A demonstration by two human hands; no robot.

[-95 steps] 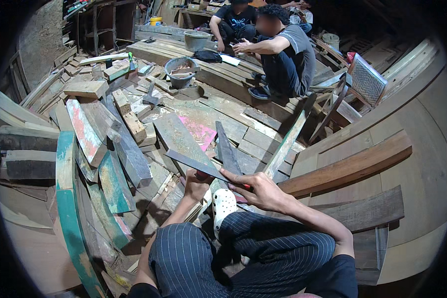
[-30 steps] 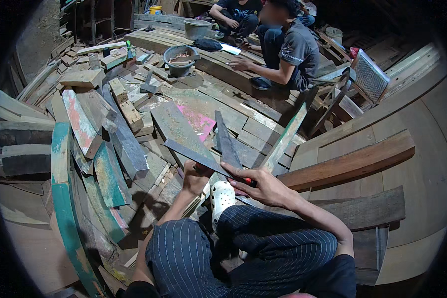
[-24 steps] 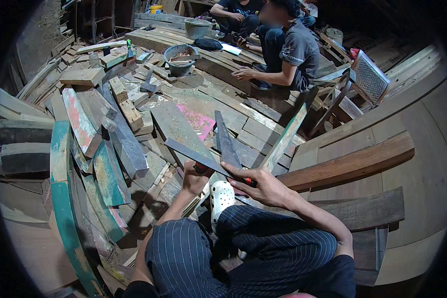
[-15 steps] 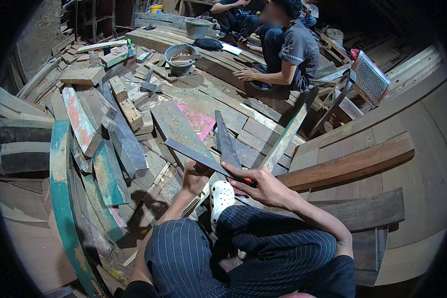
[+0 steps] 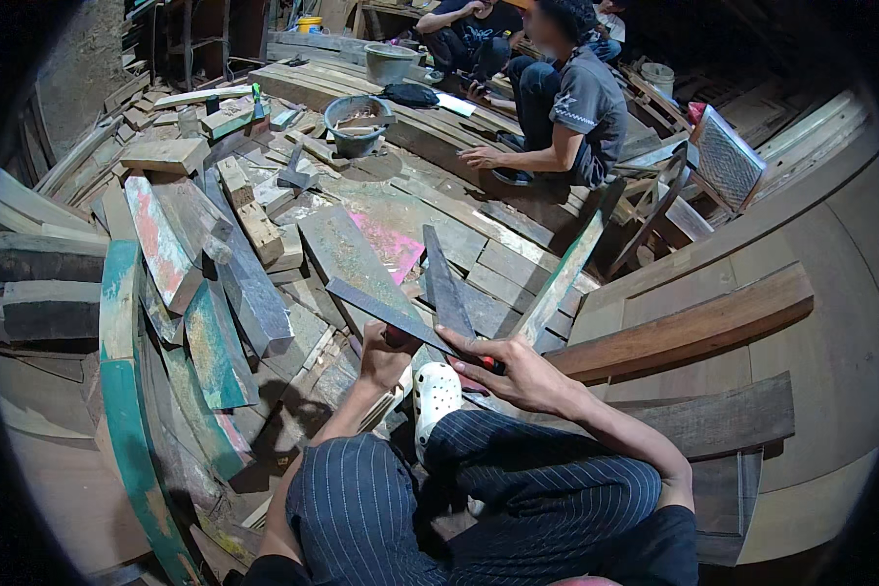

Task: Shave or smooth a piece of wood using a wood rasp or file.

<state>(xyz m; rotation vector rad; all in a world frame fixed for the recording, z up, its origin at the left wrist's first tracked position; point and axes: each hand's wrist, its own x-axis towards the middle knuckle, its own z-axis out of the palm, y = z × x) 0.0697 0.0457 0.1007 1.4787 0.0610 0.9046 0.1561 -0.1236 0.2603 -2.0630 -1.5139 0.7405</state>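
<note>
My left hand [image 5: 385, 359] is closed near a long, flat, dark metal blade [image 5: 381, 308]; a bit of red shows at its fingers. The blade slants from upper left down to my right hand [image 5: 523, 371]. That hand is closed, its fingers reaching to the blade's lower end, with a red-and-black handle [image 5: 494, 366] between them. Just beyond, a tapered dark saw blade [image 5: 443, 278] points away from me over the boards. What joins the handle to either blade is hidden by my fingers. A white clog [image 5: 436, 398] is on my foot below the hands.
Painted timber offcuts [image 5: 161, 234] are heaped at left, with a hatchet [image 5: 295, 171] beyond. A grey bucket [image 5: 358, 122] holds wood pieces. Brown beams [image 5: 693, 317] lie at right on wooden panels [image 5: 830, 391]. Another person [image 5: 586, 107] squats at the back right, with others behind.
My right fingers have shifted slightly on the red-and-black handle, and my left wrist has turned a little. The long blade has barely moved. The squatting person has changed the position of a hand.
</note>
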